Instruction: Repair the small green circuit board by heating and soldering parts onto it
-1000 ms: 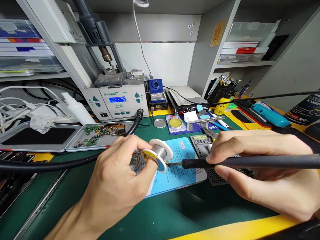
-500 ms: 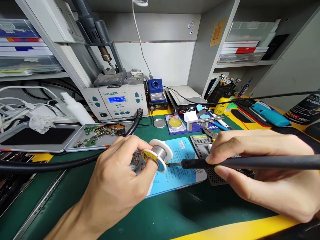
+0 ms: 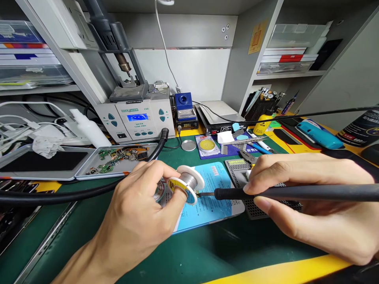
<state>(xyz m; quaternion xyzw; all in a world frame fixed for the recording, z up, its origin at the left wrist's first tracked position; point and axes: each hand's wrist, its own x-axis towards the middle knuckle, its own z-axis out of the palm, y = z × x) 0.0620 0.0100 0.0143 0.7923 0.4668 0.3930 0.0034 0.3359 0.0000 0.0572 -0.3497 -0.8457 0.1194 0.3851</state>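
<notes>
A white-rimmed spool of silvery solder wire (image 3: 190,180) is pinched between the thumb and fingers of my left hand (image 3: 142,209). From the right, my right hand (image 3: 314,205) holds a black soldering iron (image 3: 231,194) between thumb and fingers. The iron's metal tip points left and ends beside the spool's lower rim, at a small part mostly hidden behind the spool. Under the spool and tip lies a light blue printed box (image 3: 216,207) on the green mat (image 3: 201,256). Another round reel (image 3: 160,191) shows partly behind my left fingers.
A grey hot-air station (image 3: 133,122) and a small blue soldering station (image 3: 184,110) stand at the back. A black hose (image 3: 89,194) crosses the left. A tray of circuit boards (image 3: 81,171), yellow flux tin (image 3: 207,145), tweezers and a perforated grey plate (image 3: 257,209) lie around.
</notes>
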